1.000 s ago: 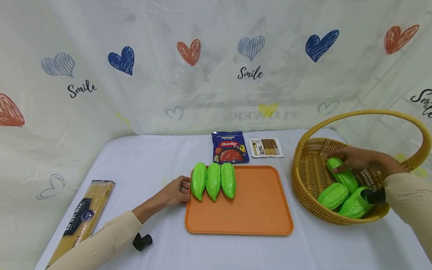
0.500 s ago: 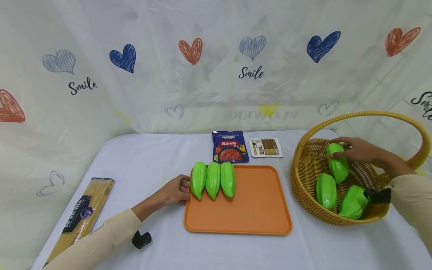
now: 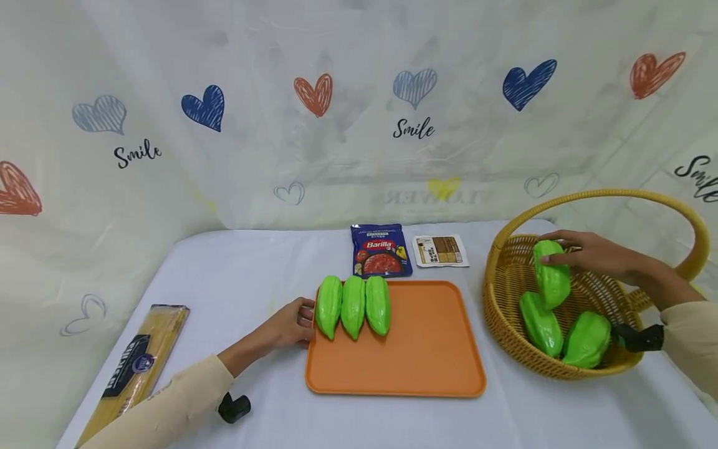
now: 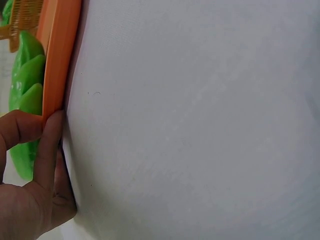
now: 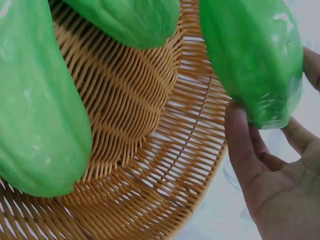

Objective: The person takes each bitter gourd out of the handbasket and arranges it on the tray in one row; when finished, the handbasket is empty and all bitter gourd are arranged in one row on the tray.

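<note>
- Head: the right grip [image 3: 594, 254] grasps a green vegetable [image 3: 552, 284] inside the basket [image 3: 499, 321]; best lift clear of the handle [image 3: 603, 193].
- Left wrist: the left grip [image 4: 30, 195] pinches the orange tray [image 4: 60, 55], seemingly steadying it.
- Right wrist: holding one end likely calls for firm support.

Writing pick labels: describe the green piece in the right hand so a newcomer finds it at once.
Right of the orange tray, find the wicker basket with the arched handle. Look for the green piece farthest back there. It alone is gripped by the right hand; its two green neighbours lie loose in the basket.
</note>
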A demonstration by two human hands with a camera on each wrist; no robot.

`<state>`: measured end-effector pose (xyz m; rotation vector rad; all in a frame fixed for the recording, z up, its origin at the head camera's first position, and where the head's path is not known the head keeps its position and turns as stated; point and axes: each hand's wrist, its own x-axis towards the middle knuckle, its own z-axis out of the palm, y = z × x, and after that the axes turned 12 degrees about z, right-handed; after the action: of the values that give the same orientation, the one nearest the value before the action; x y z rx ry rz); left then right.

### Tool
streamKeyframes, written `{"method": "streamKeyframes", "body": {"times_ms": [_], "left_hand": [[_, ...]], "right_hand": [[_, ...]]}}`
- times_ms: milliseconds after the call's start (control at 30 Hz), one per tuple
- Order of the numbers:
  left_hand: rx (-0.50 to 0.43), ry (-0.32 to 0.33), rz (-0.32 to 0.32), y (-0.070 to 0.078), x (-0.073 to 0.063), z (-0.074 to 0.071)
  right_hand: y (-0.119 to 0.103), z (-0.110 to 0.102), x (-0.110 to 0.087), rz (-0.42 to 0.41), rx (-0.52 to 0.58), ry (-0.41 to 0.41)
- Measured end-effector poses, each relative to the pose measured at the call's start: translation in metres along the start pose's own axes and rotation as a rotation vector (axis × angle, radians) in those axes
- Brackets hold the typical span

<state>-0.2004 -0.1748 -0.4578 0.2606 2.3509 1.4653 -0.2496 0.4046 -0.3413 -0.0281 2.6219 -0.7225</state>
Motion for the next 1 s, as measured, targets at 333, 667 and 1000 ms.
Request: {"method": "streamKeyframes", "body": {"times_ms": [333, 667, 1000], "left_hand": [[0.006, 0.001, 0.0, 0.0, -0.002, 0.001], [0.001, -0.007, 0.007, 0.001, -0.003, 0.0], [-0.013, 0.001, 0.01, 0.003, -0.004, 0.001]], "right_hand": [[-0.011, 0.013, -0.017, -0.051, 0.08, -0.065], [-0.03, 0.031, -0.033, -0.116, 0.136, -0.145], [-0.043, 0.042, -0.047, -0.161, 0.159, -0.213]]}}
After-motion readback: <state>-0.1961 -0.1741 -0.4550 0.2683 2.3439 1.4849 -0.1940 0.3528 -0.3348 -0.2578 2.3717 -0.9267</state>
